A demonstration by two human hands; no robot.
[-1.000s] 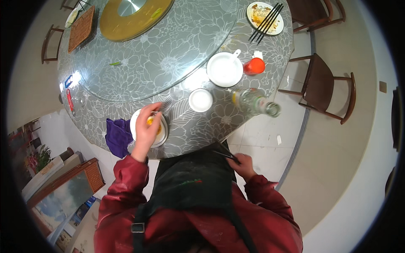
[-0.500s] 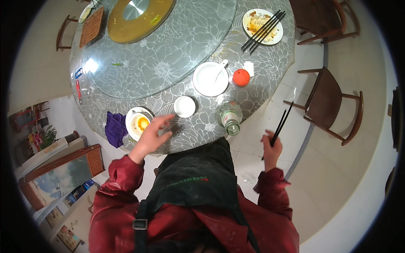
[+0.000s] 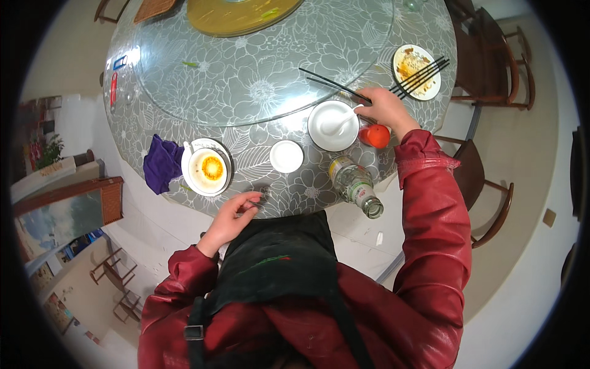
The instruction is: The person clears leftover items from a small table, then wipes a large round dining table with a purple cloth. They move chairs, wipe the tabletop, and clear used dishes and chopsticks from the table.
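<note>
My right hand (image 3: 384,111) is closed around a pair of black chopsticks (image 3: 335,85), whose tips point left over the glass turntable. Its fingertips are at the handle of a white spoon (image 3: 337,126) in a white bowl (image 3: 318,138); whether they touch the handle I cannot tell. Close by stands a red-topped container (image 3: 377,136). At the table's front edge, my left hand (image 3: 233,218) has its thumb and fingers drawn together, with a small dark thing between them too small to name. Beyond it are a small white cup (image 3: 286,156) and a soiled bowl (image 3: 195,174) on a saucer.
A clear glass bottle (image 3: 355,184) stands near the front edge. Several black chopsticks (image 3: 424,75) lie across a food-stained plate (image 3: 433,86) at right. A purple cloth (image 3: 161,165) lies at left. Wooden chairs (image 3: 491,200) stand to the right.
My right hand has reached forward and left with the chopsticks, from beside the table to the spoon bowl. My left hand has come back from the soiled bowl and its fingers have closed.
</note>
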